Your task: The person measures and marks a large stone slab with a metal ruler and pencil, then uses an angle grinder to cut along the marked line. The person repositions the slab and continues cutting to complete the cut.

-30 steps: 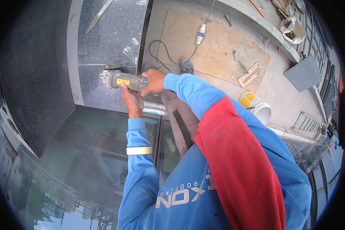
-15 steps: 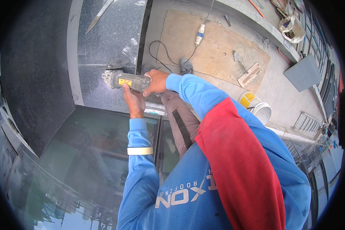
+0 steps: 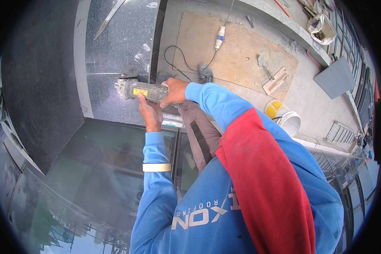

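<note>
An angle grinder (image 3: 150, 90) with a grey body and a yellow label lies across a dark speckled stone slab (image 3: 114, 53). My right hand (image 3: 174, 91) wraps around its rear end. From the near side, my left hand (image 3: 150, 111) grips the body by the label, thumb on top. The thin cutting disc (image 3: 128, 76) stands at the slab's surface, in line with a pale straight cut that runs left from it. Whitish dust smears mark the stone. A black cable leads from beside my right hand to a white and blue plug connector (image 3: 220, 38).
A pointed strip (image 3: 109, 19) rests on the slab's far part. Glass panels (image 3: 101, 169) lie below on the near left. On the right are a plywood sheet (image 3: 237, 51), a trowel (image 3: 264, 67), a wooden float (image 3: 276, 81), white buckets (image 3: 288, 123) and a grey tile (image 3: 335, 78).
The grinder and both my hands have shifted slightly to the right along the cut line. My hold on the grinder is unchanged.
</note>
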The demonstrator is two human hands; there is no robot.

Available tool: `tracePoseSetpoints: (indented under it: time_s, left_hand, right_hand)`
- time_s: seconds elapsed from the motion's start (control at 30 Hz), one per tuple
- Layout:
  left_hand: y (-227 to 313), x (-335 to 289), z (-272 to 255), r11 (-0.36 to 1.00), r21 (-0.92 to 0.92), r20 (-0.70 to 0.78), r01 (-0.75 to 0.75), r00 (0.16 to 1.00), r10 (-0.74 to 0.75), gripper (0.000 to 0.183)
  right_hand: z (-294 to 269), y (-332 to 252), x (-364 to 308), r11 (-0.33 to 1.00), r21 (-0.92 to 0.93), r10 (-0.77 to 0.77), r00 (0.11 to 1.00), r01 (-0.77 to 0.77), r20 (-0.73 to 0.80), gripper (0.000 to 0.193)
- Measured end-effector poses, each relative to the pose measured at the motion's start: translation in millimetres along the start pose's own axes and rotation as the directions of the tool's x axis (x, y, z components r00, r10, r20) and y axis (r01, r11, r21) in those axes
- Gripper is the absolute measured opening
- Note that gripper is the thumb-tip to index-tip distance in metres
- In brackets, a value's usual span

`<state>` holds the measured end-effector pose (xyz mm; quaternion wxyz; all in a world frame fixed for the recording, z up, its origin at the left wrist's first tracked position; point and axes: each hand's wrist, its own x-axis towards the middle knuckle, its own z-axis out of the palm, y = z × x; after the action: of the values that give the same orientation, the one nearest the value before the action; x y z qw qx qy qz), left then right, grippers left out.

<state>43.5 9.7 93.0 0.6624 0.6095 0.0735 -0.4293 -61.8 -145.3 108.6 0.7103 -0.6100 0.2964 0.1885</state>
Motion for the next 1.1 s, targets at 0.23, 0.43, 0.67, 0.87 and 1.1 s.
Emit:
tracePoseSetpoints:
  time_s: [0.23, 0.43, 0.67, 0.87, 1.1]
  left_hand:
    - [-3, -5, 3, 0.999, 0.032, 0.002, 0.002, 1.0, -0.002, 0.063]
    - [-7, -7, 2, 0.999, 0.033, 0.018, 0.003, 1.0, -0.004, 0.063]
    - [-12, -8, 0, 1.0, 0.026, 0.025, 0.006, 1.0, -0.006, 0.064]
    - [-14, -10, 1, 1.0, 0.02, 0.032, 0.017, 0.999, -0.018, 0.065]
    - [-16, -14, 6, 0.999, 0.039, 0.027, 0.024, 0.999, -0.026, 0.061]
  right_hand:
    - [0, 9, -2, 0.999, -0.01, -0.043, 0.999, 0.043, -0.01, 0.067]
    - [1, 13, -5, 0.999, 0.005, -0.032, 0.999, 0.032, -0.001, 0.064]
    - [-2, 13, -10, 1.0, -0.007, -0.016, 1.0, 0.016, 0.005, 0.062]
    - [-3, 13, -15, 1.0, -0.017, -0.009, 1.0, 0.009, -0.001, 0.062]
    - [-1, 19, -16, 0.998, -0.041, -0.046, 0.998, 0.045, -0.042, 0.06]
